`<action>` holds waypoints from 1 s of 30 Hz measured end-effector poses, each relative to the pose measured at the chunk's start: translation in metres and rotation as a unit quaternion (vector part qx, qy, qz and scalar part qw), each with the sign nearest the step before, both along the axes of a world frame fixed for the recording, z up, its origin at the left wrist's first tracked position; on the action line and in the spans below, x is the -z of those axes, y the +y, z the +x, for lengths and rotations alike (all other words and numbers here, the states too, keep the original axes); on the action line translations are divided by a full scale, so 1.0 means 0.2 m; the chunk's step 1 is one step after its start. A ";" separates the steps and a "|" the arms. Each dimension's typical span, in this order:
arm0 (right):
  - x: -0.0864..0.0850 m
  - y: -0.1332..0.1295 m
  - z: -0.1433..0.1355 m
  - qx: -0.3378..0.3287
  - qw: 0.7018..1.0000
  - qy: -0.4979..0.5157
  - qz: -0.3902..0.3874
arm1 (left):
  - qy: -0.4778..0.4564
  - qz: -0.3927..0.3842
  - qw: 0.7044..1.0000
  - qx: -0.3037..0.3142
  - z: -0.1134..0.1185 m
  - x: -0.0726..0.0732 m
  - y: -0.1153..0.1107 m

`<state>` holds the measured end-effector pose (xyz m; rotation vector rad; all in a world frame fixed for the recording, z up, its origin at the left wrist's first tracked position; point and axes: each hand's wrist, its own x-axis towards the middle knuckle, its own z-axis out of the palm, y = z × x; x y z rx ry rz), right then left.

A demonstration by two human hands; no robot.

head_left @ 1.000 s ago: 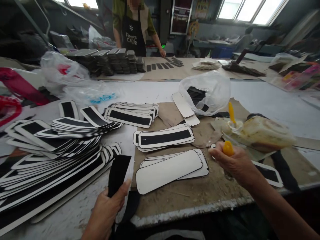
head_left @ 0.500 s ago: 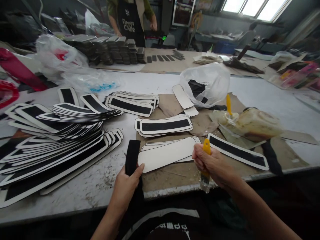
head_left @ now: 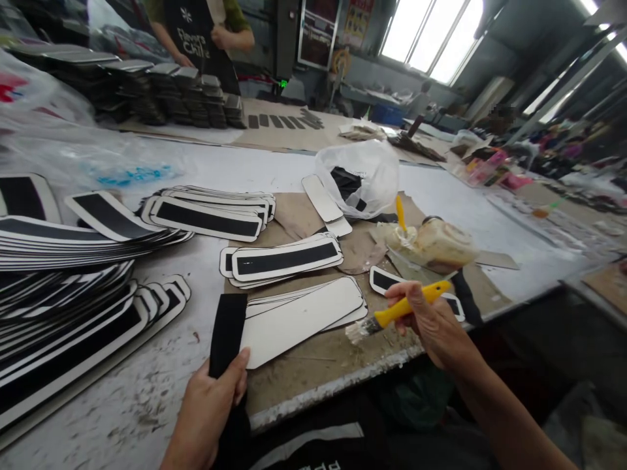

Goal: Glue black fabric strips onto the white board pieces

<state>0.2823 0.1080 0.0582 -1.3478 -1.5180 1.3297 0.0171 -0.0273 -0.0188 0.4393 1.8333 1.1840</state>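
Observation:
In the head view my left hand (head_left: pixel 208 401) is closed around a black strip (head_left: pixel 228 333) at the table's front edge. Its thumb lies at the near corner of a plain white card (head_left: pixel 298 320), which rests on a few similar pieces. My right hand (head_left: pixel 434 329) grips a yellow-handled brush (head_left: pixel 389 312), held sideways with its whitish, glue-smeared bristles pointing left, just right of the card. Partly hidden behind that hand is a white-edged piece with a black panel (head_left: pixel 385 279). Farther back, a second yellow brush (head_left: pixel 401 214) stands in a smeared translucent container (head_left: pixel 443 245).
Stacks of white-edged black pieces (head_left: pixel 73 245) crowd the left, with smaller stacks (head_left: pixel 289 258) ahead. Beyond them are a white plastic bag (head_left: pixel 377 176) and brown cardboard (head_left: pixel 289 385) under the work. Across the table stands a person in a dark apron (head_left: pixel 196 39).
The view has swung to the right. My right hand has turned the brush from upright, bristles down, to nearly level with bristles to the left. My left hand keeps the black strip.

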 end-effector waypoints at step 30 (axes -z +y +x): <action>0.17 -0.16 -0.49 -0.109 0.991 -0.050 0.055 | -0.066 0.054 0.995 0.043 -0.02 0.04 -0.05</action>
